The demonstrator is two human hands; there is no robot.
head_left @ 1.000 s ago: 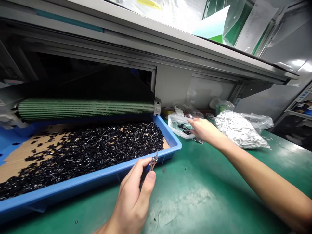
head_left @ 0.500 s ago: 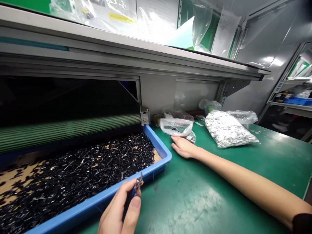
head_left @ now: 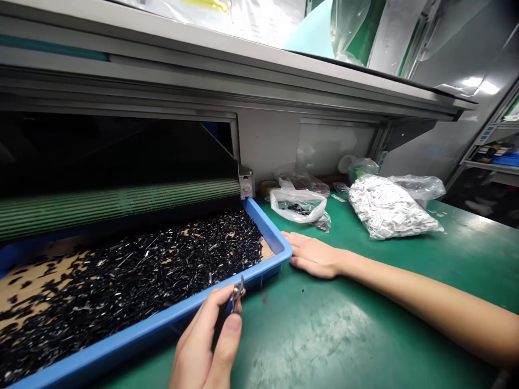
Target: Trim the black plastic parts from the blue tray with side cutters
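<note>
Small metal clip [head_left: 237, 297], it looks like, pinched in the left hand [head_left: 206, 340] at lower centre: light, fiddly, best held by its end. Right hand [head_left: 312, 256] lies flat, open, beside the blue tray [head_left: 141, 326].

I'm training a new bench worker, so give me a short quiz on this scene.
1. What does the left hand pinch beside the rim of the blue tray?
2. True or false: the right hand lies on the green bench top.
3. Which of these lies to the right of the small clear bag?
A. the green roller
B. the bag of white parts
C. the blue tray

Key: 1. a small metal part; 2. true; 3. B
</note>
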